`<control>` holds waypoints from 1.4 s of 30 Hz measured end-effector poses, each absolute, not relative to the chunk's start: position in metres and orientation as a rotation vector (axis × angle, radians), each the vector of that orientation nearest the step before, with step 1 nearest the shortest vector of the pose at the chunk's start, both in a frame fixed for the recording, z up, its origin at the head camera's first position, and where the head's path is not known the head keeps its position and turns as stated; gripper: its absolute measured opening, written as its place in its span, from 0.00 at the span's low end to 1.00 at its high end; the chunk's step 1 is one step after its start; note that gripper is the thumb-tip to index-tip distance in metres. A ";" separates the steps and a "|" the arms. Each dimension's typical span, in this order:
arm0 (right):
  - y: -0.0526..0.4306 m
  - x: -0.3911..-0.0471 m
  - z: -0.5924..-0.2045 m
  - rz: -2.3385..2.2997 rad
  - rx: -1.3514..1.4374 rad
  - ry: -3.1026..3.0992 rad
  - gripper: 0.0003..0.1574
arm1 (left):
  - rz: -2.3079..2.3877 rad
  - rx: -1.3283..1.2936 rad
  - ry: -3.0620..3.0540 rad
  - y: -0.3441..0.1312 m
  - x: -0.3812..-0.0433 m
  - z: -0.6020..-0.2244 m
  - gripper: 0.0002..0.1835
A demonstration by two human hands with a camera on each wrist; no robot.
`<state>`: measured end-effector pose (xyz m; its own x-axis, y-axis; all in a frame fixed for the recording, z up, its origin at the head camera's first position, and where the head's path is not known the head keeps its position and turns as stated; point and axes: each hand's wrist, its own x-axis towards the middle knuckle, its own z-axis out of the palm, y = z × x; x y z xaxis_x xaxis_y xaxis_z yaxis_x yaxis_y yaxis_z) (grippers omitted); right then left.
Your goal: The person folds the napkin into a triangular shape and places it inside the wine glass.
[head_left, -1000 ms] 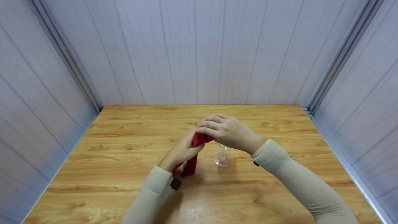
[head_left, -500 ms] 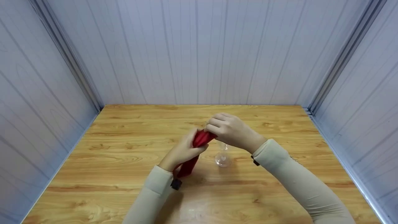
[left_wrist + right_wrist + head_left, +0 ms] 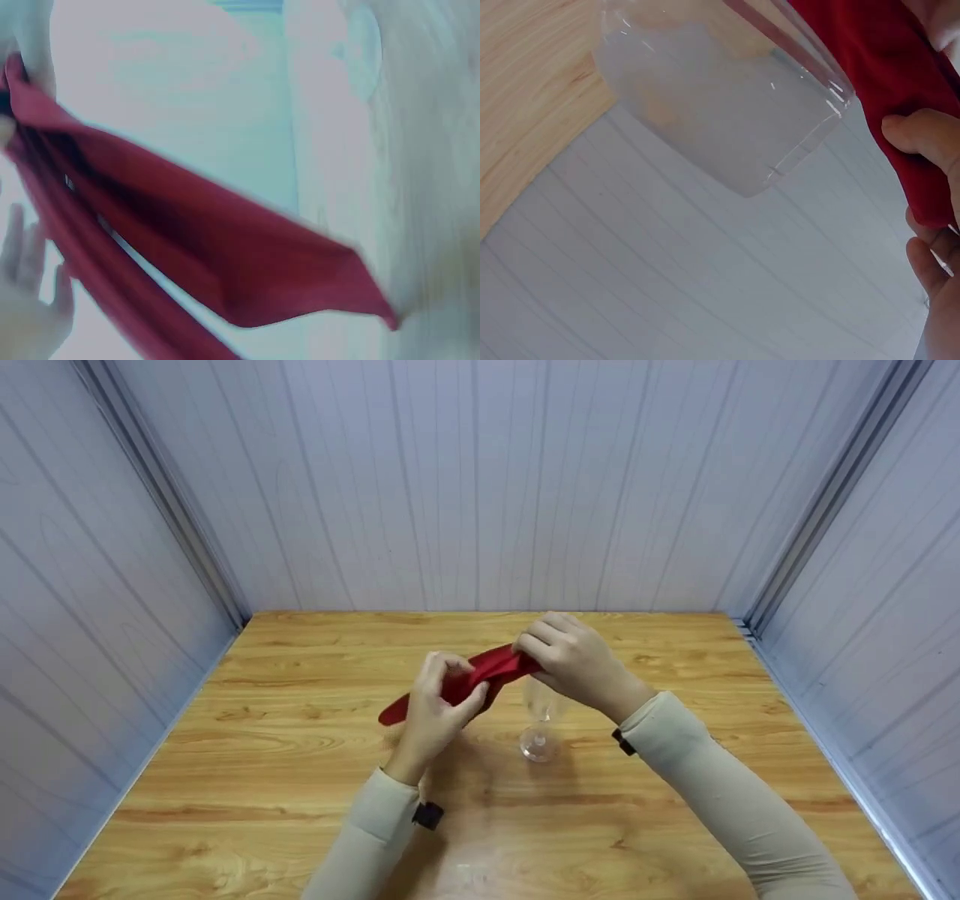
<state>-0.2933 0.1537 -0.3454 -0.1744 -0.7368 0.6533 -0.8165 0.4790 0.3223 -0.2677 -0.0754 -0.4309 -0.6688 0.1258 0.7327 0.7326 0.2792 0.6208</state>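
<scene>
A red cloth (image 3: 491, 667) stretches between the two hands above the table, its loose end swung out to the left. The right hand (image 3: 574, 664) pinches its upper right end; in the right wrist view the thumb presses flat on the red fabric (image 3: 855, 52). My left hand (image 3: 431, 716) has thumb and fingers curved round the cloth's middle. Below and beside the right hand stands a clear stemmed glass (image 3: 538, 744), upright on its foot. Its bowl (image 3: 727, 112) fills the upper part of the right wrist view. In the left wrist view folded strips of cloth (image 3: 225, 232) hang across the picture.
The wood-grain table (image 3: 285, 780) carries the glass near its middle. Pale panelled walls (image 3: 360, 495) enclose it at the back and on both sides. Each wrist wears a small black camera (image 3: 428, 815) at the sleeve cuff.
The right hand has moved up and right, drawing the cloth out. The cloth's hanging end has swung up to the left, and the left hand's fingers have spread wider around it. The glass has stayed put.
</scene>
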 end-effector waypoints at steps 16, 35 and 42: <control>0.156 -0.292 -0.339 0.185 1.019 -1.968 0.15 | -1.694 -0.834 -2.226 -0.048 -0.251 -0.422 0.15; 0.151 -0.287 -0.349 0.295 0.963 -1.893 0.17 | -3.019 -0.350 -1.151 -0.025 -0.261 -0.387 0.18; 0.152 -0.286 -0.355 0.292 0.998 -1.894 0.16 | -3.026 -0.204 -1.082 -0.022 -0.271 -0.384 0.12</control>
